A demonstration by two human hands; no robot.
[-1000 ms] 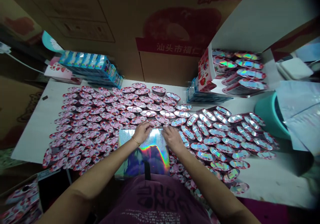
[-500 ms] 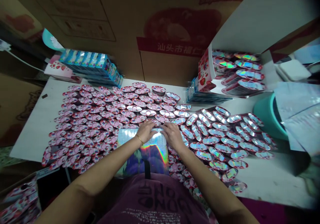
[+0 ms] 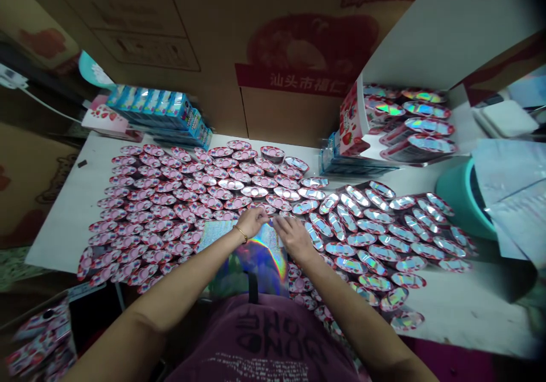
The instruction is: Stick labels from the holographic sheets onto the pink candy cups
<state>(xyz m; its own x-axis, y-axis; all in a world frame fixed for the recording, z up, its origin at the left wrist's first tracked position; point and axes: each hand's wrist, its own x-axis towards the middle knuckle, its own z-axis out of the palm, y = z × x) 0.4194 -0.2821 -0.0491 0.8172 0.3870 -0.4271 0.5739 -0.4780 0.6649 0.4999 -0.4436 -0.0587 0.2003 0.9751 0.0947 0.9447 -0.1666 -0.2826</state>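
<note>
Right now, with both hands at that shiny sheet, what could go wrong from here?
The shiny sheet lies close against packed pouches, so a sideways nudge from the left hand or right hand might topple some. A pouch near the front edge of the table could get knocked off by the right forearm.

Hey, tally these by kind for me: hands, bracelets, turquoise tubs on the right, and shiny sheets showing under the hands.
Left hand and right hand: 2
Bracelet: 1
Turquoise tub: 1
Shiny sheet: 1 showing
Total: 5
</note>
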